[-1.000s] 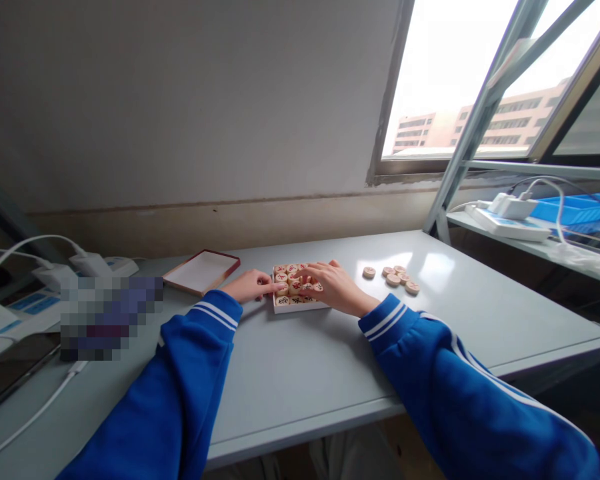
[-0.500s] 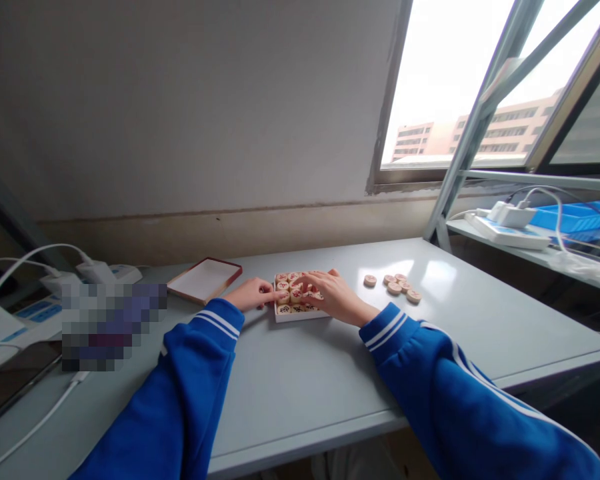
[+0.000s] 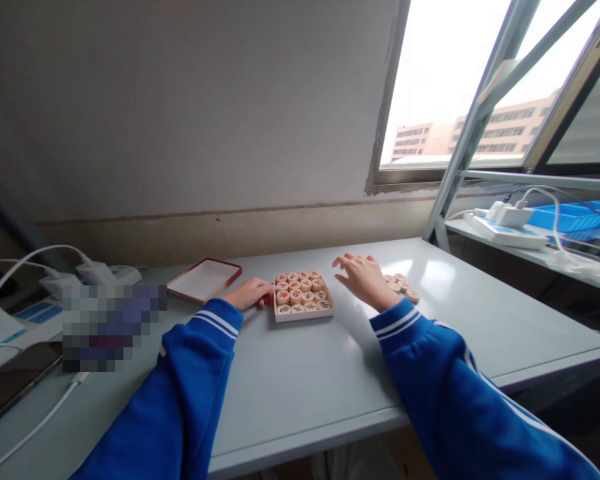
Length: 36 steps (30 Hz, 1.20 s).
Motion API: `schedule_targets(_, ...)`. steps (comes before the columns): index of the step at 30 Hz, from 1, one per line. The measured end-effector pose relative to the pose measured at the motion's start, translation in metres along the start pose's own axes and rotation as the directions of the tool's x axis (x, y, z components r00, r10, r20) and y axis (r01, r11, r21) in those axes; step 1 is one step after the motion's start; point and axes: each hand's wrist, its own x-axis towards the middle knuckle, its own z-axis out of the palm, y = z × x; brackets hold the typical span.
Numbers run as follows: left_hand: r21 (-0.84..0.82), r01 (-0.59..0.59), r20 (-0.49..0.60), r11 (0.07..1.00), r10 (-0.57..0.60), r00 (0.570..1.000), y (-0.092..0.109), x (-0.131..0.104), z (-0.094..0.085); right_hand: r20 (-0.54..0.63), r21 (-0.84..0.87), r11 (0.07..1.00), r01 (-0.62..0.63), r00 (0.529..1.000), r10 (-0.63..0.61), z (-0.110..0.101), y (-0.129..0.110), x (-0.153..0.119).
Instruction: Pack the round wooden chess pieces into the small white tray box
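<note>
While left hand steadies box, piece characters unreadable.

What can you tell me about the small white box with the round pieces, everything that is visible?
The white box is a shallow, square, open tray, cardboard by its look, lying flat on the grey table. Round pale wooden pieces with red or dark characters fill it in neat rows, flat and face up. The left hand rests against its left edge. The right hand is off it, open, to its right.
</note>
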Motion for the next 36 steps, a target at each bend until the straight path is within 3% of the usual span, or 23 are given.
schedule_targets(2,0.012,0.002,-0.001,1.0,-0.002,1.0,0.001,-0.001,0.0,0.067,-0.15,0.971,-0.185,0.978,0.197,-0.002,0.016,-0.002)
schedule_targets(4,0.056,0.017,-0.01,0.998,-0.016,1.0,0.004,-0.002,0.0,0.16,-0.224,0.924,-0.31,0.923,0.349,0.0,0.029,-0.004)
schedule_targets(7,0.104,0.034,-0.017,0.994,-0.032,0.999,0.008,-0.006,0.0,0.268,-0.193,0.906,-0.376,0.868,0.418,0.003,0.04,-0.005)
schedule_targets(10,0.103,0.032,-0.017,0.994,-0.03,0.999,0.01,-0.007,0.0,0.302,-0.059,0.941,-0.334,0.892,0.336,0.001,0.037,-0.003)
schedule_targets(14,0.112,0.032,-0.009,0.993,-0.031,0.999,0.008,-0.006,-0.001,0.144,0.26,0.965,-0.022,0.989,-0.017,-0.004,0.019,0.002)
schedule_targets(16,0.117,0.031,-0.007,0.993,-0.03,1.0,0.007,-0.006,-0.001,0.03,0.361,0.922,0.141,0.986,-0.163,-0.005,0.007,0.003)
schedule_targets(19,0.114,0.023,-0.002,0.993,-0.023,1.0,0.007,-0.006,-0.001,-0.051,0.386,0.883,0.267,0.962,-0.268,-0.004,-0.006,0.002)
schedule_targets(26,0.083,0.021,-0.015,0.996,-0.02,1.0,0.012,-0.009,-0.001,-0.039,0.275,0.889,0.365,0.929,-0.369,0.002,-0.02,-0.003)
schedule_targets(36,0.035,0.008,0.014,0.999,-0.009,1.0,0.004,-0.005,-0.001,-0.074,0.215,0.885,0.413,0.911,-0.407,0.01,-0.025,-0.002)
